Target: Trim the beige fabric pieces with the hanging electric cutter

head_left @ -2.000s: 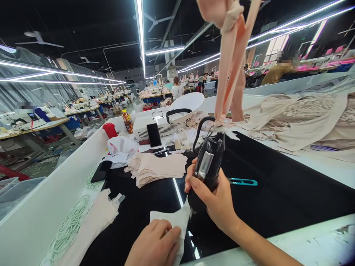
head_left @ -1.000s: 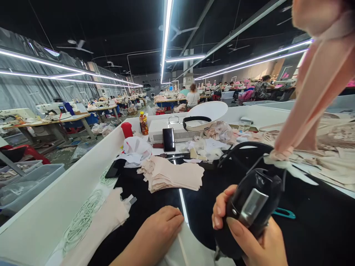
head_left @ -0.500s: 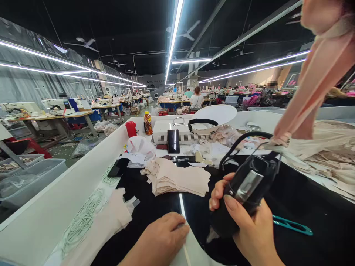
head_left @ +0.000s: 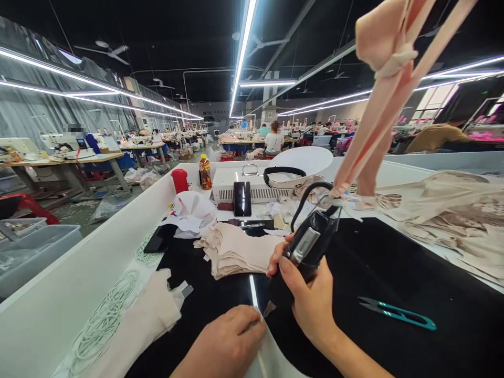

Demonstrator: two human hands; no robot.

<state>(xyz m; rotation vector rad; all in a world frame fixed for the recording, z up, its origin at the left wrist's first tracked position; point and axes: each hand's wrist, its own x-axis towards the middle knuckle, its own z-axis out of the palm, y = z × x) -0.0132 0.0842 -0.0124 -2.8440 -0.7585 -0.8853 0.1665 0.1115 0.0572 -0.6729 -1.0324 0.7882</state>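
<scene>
My right hand [head_left: 311,307] is wrapped round a black hand-held tool [head_left: 305,251] that hangs by a cord from pink fabric strips [head_left: 374,115] tied overhead. The tool's tip points down at the black table top [head_left: 394,278], close to my left hand. My left hand [head_left: 228,344] lies knuckles-up, fingers curled, pressing a pale fabric piece [head_left: 271,359] flat at the near edge. A stack of beige fabric pieces [head_left: 236,252] lies just beyond the two hands.
Teal thread snips [head_left: 397,313] lie to the right. A white machine box [head_left: 252,186] with a phone [head_left: 242,198] leaning on it, a red cup [head_left: 180,180] and a bottle [head_left: 204,171] stand at the back. White cord coils [head_left: 106,317] lie left; beige cloth [head_left: 444,205] is heaped right. Other people sit at distant sewing tables.
My right hand has swung the tool left and away from me, its tip now close to my left hand. The left hand stays on the pale fabric. The view has shifted slightly.
</scene>
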